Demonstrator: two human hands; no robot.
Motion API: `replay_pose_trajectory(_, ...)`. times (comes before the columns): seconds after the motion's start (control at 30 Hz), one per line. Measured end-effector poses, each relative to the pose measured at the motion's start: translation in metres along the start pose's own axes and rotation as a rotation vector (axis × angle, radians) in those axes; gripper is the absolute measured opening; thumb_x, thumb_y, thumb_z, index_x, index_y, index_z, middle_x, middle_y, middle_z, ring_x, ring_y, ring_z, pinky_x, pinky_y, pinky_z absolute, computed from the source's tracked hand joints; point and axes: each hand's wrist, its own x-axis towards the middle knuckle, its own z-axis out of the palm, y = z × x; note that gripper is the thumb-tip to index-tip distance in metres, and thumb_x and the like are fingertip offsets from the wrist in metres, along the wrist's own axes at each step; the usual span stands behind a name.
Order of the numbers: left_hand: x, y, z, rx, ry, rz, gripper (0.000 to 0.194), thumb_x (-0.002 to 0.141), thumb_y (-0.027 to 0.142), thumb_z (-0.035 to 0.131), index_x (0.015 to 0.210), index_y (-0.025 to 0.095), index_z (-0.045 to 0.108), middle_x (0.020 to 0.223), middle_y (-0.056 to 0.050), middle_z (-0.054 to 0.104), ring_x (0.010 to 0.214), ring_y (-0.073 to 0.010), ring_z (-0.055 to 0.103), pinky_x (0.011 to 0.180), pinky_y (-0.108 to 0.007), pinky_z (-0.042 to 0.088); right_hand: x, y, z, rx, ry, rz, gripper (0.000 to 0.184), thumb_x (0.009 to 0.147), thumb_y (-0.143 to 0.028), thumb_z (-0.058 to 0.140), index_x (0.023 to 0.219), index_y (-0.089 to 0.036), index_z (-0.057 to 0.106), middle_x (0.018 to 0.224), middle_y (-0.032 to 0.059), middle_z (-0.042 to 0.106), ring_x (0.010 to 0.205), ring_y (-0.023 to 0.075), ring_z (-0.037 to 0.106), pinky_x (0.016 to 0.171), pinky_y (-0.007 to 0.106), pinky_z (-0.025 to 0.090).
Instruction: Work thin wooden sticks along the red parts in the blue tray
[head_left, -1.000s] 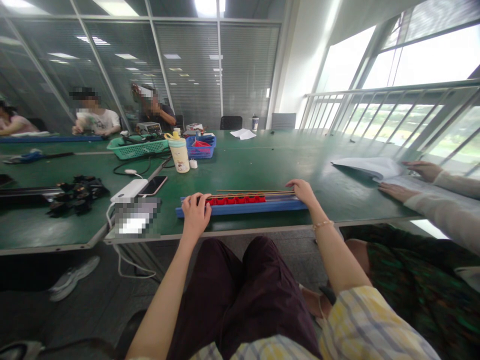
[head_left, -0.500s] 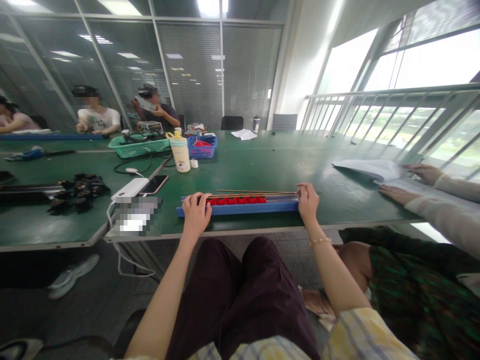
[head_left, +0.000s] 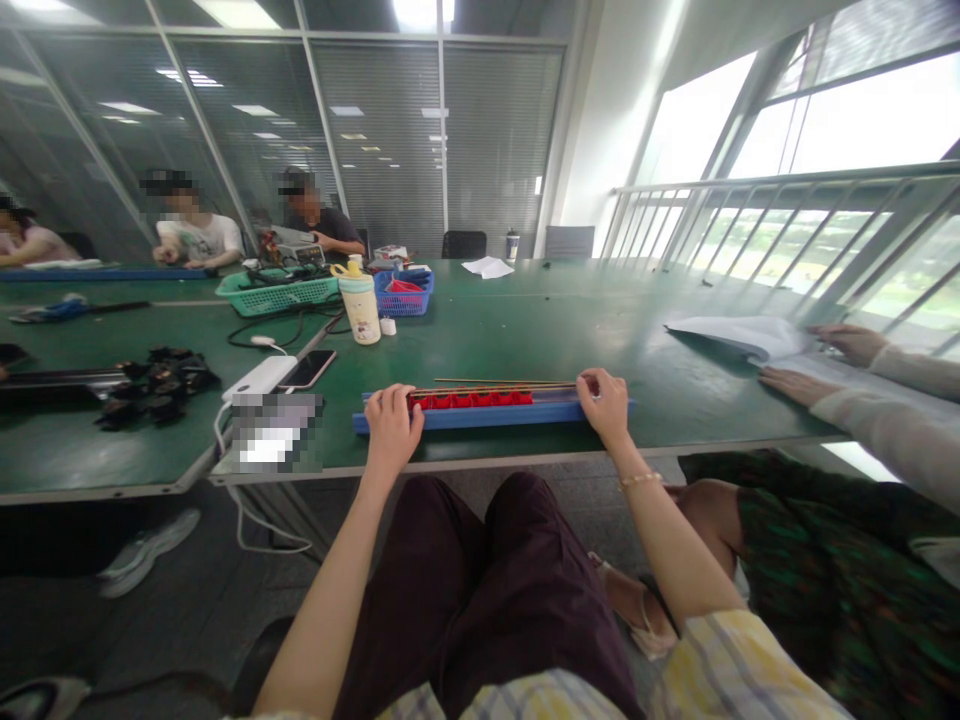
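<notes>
A long blue channel [head_left: 487,420] lies along the near edge of the green table, with a row of red pieces [head_left: 480,399] set in it. Thin light-brown sticks [head_left: 502,383] run lengthwise above and behind the red pieces. My left hand [head_left: 394,425] curls over the channel's left end, thumb on the near side and fingers behind. My right hand [head_left: 606,405] is at the channel's right part, thumb and index finger pinched together at the right end of the sticks. What lies between those fingertips is hidden.
Left of the channel are a phone [head_left: 309,369] and a white power strip [head_left: 259,379] with cables. A cup [head_left: 361,310], green basket [head_left: 277,293] and blue basket [head_left: 405,296] stand farther back. At the right, another person's hands [head_left: 802,388] rest by paper sheets [head_left: 739,335].
My right hand has shifted a little left along the channel, uncovering its right end. My left hand stays in place. Across the table, a person has lowered the object held near the head.
</notes>
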Motion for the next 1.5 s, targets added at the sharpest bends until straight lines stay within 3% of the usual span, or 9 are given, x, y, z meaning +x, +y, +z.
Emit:
replay_pose_trajectory(0.47,0.002,-0.0034,0.0034,-0.085,0.071,0.013,0.036,0.092,0.034,0.048,0.122,0.013,0.051,0.127,-0.02,0.05,0.123,-0.032,0.046,0.107,-0.052,0.037,0.0012,0.0004,-0.003,0.017,-0.034,-0.031,0.025,0.095,-0.036,0.044,0.086,-0.021,0.062,0.082,0.0043,0.066,0.074,0.0188,0.056,0.079,0.034,0.037)
replay_pose_trajectory(1.23,0.0005,-0.0039,0.0037,-0.055,0.04,0.036,0.033,0.094,0.032,0.046,0.12,0.017,0.059,0.127,-0.015,0.054,0.119,-0.0311,0.045,0.107,-0.049,0.038,0.0006,0.0005,-0.0031,0.081,-0.003,-0.03,0.033,0.099,-0.043,0.043,0.095,-0.023,0.069,0.091,0.0066,0.064,0.089,0.0216,0.06,0.086,0.035,0.044)
replay_pose_trajectory(1.5,0.0001,-0.0021,0.0029,-0.024,0.005,0.011,0.036,0.095,0.034,0.044,0.123,0.016,0.059,0.129,-0.016,0.054,0.119,-0.0324,0.043,0.104,-0.05,0.038,0.0008,0.0033,0.0006,0.047,0.013,-0.011,0.033,0.098,-0.042,0.043,0.089,-0.023,0.068,0.09,0.0071,0.061,0.09,0.0226,0.058,0.085,0.036,0.044)
